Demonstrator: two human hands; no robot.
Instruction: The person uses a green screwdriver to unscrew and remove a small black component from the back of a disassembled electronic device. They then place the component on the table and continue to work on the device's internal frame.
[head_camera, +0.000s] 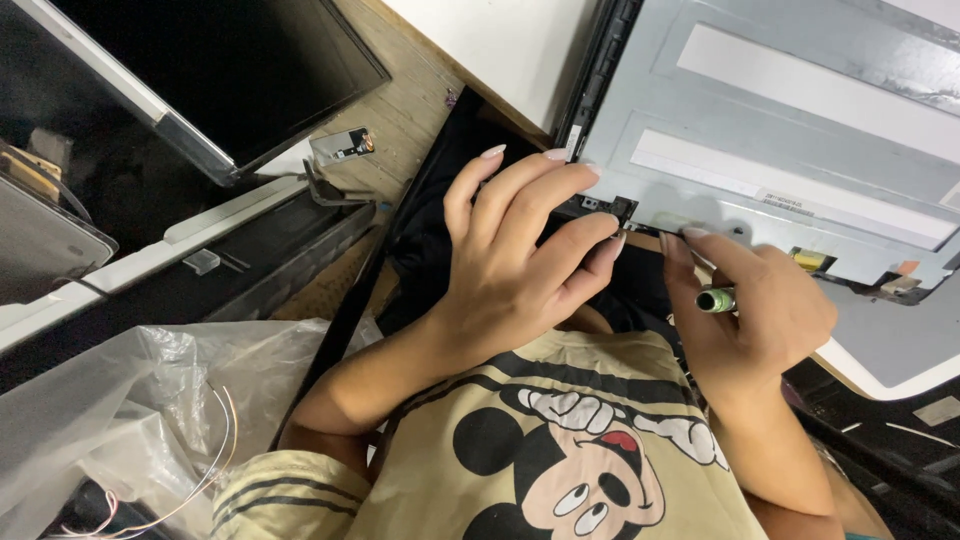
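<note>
The left hand lies palm-down, fingers spread and loosely curled, its tips pressing the near edge of the grey panel, apparently to steady it. Just right of it, the right hand is closed on a green-tipped screwdriver, its shaft reaching toward the same edge beside the left fingertips.

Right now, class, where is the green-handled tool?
In the head view, right of centre, the green-handled tool sits in the right hand, just below the grey panel's lower edge.
</note>
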